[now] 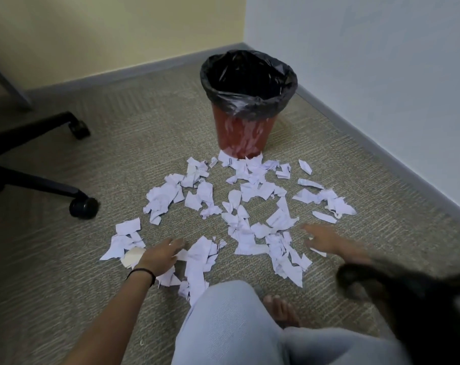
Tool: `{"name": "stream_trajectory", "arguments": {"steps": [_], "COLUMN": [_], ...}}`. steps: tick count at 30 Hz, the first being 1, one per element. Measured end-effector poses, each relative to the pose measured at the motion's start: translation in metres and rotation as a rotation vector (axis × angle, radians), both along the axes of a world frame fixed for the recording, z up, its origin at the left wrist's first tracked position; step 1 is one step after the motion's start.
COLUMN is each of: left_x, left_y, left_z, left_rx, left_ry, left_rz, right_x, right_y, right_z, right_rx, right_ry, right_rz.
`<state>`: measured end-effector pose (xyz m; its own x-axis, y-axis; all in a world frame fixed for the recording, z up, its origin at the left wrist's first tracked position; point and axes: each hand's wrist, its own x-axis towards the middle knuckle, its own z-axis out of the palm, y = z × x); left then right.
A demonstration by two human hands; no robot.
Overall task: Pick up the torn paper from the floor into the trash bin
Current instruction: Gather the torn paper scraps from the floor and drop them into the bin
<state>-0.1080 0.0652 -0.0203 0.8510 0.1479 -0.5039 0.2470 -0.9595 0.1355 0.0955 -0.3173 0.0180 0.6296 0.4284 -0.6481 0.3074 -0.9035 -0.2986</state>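
- White torn paper scraps [239, 206] lay scattered on grey carpet [118, 154], red plastic trash bin [246, 133] at twelve o'clock.
- Left hand [160, 256] and right hand [326, 239]: each grip released, fingers spread over scraps.

Before you, grey-beige carpet [123, 154] bears scattered torn paper [239, 206], a lined red trash bin [246, 127], and chair casters [82, 206].
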Motion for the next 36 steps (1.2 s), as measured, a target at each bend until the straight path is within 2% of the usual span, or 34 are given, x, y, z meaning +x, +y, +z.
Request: {"name": "stream_trajectory", "arguments": {"steps": [4, 8, 11, 13, 14, 15, 16, 17, 19, 21, 25, 27, 29, 31, 33, 36], "left_x": [0.009, 0.007, -0.002, -0.006, -0.004, -0.004, -0.004, -0.004, 0.002, 0.008, 0.037, 0.063, 0.095, 0.137, 0.183, 0.251], "left_y": [-0.017, -0.046, -0.052, -0.053, -0.052, -0.049, -0.046, -0.042, -0.035, -0.033, -0.029, -0.031, -0.035, -0.037, -0.033, -0.028], "left_z": [-0.012, -0.032, -0.063, -0.07, -0.071, -0.076, -0.073, -0.077, -0.076, -0.067, -0.061, -0.031, 0.015, 0.071, 0.114, 0.166], "left_rx": [-0.067, -0.132, 0.009, 0.084, 0.06, 0.022, -0.048, -0.103, -0.165, -0.268, -0.415, -0.49, -0.62, -0.768, -0.836, -0.927], "left_ry": [-0.02, 0.059, 0.025, 0.009, -0.006, -0.103, -0.069, -0.167, -0.295, -0.318, -0.403, -0.523, -0.623, -0.781, -0.915, -0.995], "left_rz": [-0.131, -0.336, -0.515, -0.542, -0.54, -0.577, -0.566, -0.561, -0.501, -0.41, -0.207, -0.075, 0.19, 0.389, 0.49, 0.583], "right_x": [-0.011, -0.021, -0.013, -0.004, 0.0, 0.003, 0.007, 0.01, 0.018, 0.028, 0.051, 0.062, 0.075, 0.095, 0.118, 0.154], "right_y": [0.015, 0.033, 0.054, 0.064, 0.067, 0.069, 0.07, 0.071, 0.071, 0.076, 0.093, 0.1, 0.11, 0.126, 0.148, 0.184], "right_z": [-0.046, -0.088, -0.093, -0.096, -0.095, -0.094, -0.094, -0.095, -0.09, -0.08, -0.024, 0.018, 0.063, 0.101, 0.132, 0.162], "right_rx": [0.024, -0.07, -0.07, -0.03, 0.004, 0.028, 0.06, 0.1, 0.25, 0.367, 0.468, 0.612, 0.825, 0.946, 1.117, 1.354], "right_ry": [0.04, -0.103, -0.178, -0.185, -0.19, -0.188, -0.183, -0.165, -0.139, -0.118, -0.066, 0.041, 0.158, 0.133, 0.191, 0.281], "right_rz": [0.214, 0.406, 0.406, 0.39, 0.356, 0.322, 0.288, 0.255, 0.155, 0.042, -0.077, -0.175, -0.359, -0.49, -0.634, -0.82]}}
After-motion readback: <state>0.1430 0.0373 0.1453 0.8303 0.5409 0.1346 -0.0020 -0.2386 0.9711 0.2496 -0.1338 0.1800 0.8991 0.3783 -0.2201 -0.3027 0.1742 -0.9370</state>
